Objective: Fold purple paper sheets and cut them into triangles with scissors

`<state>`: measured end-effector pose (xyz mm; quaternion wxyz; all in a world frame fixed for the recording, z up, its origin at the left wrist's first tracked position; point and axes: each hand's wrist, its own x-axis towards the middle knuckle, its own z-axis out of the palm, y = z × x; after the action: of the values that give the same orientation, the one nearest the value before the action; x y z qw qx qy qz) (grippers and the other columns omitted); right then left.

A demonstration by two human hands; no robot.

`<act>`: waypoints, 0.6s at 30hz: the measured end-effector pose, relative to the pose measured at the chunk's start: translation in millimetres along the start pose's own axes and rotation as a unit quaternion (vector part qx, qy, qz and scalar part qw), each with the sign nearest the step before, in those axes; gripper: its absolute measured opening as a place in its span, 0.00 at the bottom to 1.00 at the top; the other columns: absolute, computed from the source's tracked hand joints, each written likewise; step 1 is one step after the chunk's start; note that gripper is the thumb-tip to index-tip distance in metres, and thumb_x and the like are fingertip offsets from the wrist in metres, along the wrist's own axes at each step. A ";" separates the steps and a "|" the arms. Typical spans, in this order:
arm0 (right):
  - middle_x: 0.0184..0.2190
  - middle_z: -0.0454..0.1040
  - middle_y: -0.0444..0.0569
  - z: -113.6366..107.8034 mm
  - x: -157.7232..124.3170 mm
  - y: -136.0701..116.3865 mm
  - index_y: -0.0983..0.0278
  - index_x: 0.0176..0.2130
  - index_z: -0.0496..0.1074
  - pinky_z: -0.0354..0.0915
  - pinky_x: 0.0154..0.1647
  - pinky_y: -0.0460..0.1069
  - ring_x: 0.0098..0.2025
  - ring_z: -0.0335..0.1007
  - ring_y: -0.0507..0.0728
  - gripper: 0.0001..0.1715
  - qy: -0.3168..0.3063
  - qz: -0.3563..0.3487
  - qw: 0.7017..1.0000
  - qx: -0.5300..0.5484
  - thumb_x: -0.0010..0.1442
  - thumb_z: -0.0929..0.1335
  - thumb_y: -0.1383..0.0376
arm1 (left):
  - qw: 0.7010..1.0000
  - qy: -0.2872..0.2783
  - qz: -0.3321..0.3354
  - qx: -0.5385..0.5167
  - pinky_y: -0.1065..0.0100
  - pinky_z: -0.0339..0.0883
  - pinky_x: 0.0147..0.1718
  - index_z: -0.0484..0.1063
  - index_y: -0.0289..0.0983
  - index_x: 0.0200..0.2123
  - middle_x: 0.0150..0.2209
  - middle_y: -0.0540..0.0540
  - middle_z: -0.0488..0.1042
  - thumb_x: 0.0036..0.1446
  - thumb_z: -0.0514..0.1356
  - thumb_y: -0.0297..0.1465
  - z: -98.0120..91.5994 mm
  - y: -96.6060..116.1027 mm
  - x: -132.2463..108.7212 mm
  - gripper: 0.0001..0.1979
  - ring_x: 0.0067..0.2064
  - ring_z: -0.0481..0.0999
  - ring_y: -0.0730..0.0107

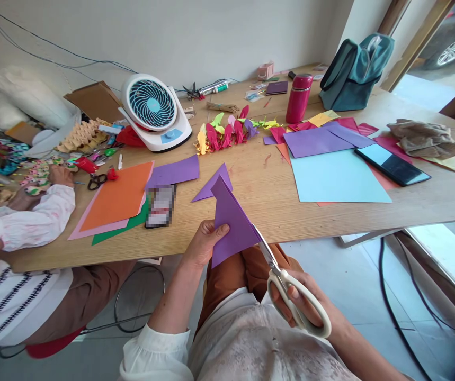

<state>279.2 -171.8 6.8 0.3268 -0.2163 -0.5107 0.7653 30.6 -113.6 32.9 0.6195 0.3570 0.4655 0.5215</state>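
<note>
My left hand (207, 241) pinches a folded piece of purple paper (233, 227) by its left edge, thumb on top, above my lap at the table's front edge. In my right hand (301, 299) is a pair of scissors (277, 270) with cream handles, fingers through the loops. The blades meet the paper's right edge; their tips are hidden by it. Just beyond, a purple paper triangle (215, 185) lies on the table (259, 180).
To the left are an orange sheet (119, 190), a phone (161, 206) and a co-worker's arm (40, 217). A white fan (151, 111) and colourful paper pieces (227, 129) stand behind. Rightward lie a light-blue sheet (338, 177), another phone (392, 164) and a red flask (299, 98).
</note>
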 end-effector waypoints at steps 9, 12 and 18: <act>0.22 0.68 0.43 -1.4 0.7 2.7 0.66 0.38 0.70 0.55 0.21 0.44 0.20 0.61 0.48 0.32 -0.016 0.022 1.000 0.014 0.64 0.65 0.39 | 1.000 -0.021 -0.005 0.010 0.63 0.73 0.33 0.83 0.36 0.26 0.28 0.44 0.83 0.39 0.77 0.44 -0.3 0.6 -3.0 0.18 0.31 0.82 0.57; 0.21 0.66 0.42 0.0 3.5 1.3 0.66 0.36 0.70 0.54 0.20 0.44 0.19 0.60 0.47 0.32 -0.015 0.013 1.000 0.012 0.64 0.65 0.39 | 1.000 -0.026 -0.003 0.008 0.64 0.73 0.33 0.83 0.37 0.26 0.28 0.44 0.83 0.40 0.77 0.44 0.6 0.8 -3.9 0.17 0.31 0.82 0.59; 0.19 0.64 0.41 4.2 3.2 -6.8 0.64 0.33 0.68 0.53 0.20 0.45 0.18 0.57 0.47 0.30 0.004 0.008 1.000 -0.009 0.66 0.64 0.41 | 1.000 -0.027 0.002 -0.002 0.68 0.71 0.31 0.83 0.36 0.26 0.26 0.46 0.82 0.40 0.78 0.43 -0.1 -1.4 -3.5 0.17 0.28 0.81 0.65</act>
<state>276.1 -170.3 14.7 0.3206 -0.2262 -0.5146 0.7624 30.8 -117.3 32.3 0.6314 0.3712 0.4468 0.5136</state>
